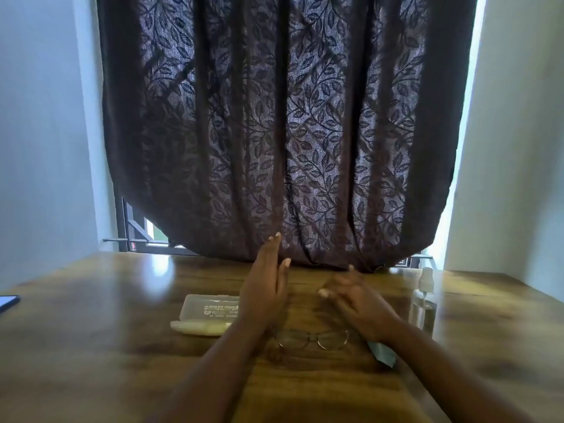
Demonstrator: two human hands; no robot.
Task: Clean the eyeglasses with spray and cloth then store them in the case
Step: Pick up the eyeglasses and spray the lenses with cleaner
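Brown wooden table: ours, glossy. Translucent plastic case: left of centre. Clear spray bottle: upright, far right; we judge it could topple. Wire-rimmed eyeglasses: between our forearms, could be knocked. Left hand, right hand: raised, empty, fingers loosely extended.

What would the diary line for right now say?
left hand: empty, raised | right hand: empty, blurred | eyeglasses: on table | case: open
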